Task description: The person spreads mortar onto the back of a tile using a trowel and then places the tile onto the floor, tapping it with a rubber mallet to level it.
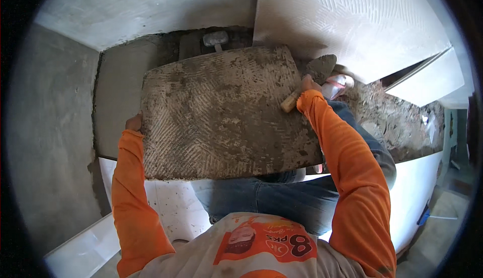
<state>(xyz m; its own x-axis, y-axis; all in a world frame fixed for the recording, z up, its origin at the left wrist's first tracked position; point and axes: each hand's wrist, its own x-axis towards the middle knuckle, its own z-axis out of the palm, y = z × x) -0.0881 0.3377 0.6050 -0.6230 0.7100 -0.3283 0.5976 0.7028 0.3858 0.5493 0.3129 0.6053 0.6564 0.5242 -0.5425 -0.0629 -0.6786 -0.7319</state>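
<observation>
Gripping the left edge of the mortar-streaked slab (221, 119) with the left hand (134, 123), and clasping a trowel (322, 67) in the right hand (310, 83) at the opposite edge; cannot tell whether also pinching the slab there. Seems to be steadying the slab between both hands, before the legs (289, 197), and calls for an even hold. Shows, farther out, a mallet (215, 38) and grey mortar (121, 84), but no discernible container.

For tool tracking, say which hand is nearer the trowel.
Right: the right hand holds the trowel; the left hand is left of it, at the left edge of the slab.
</observation>
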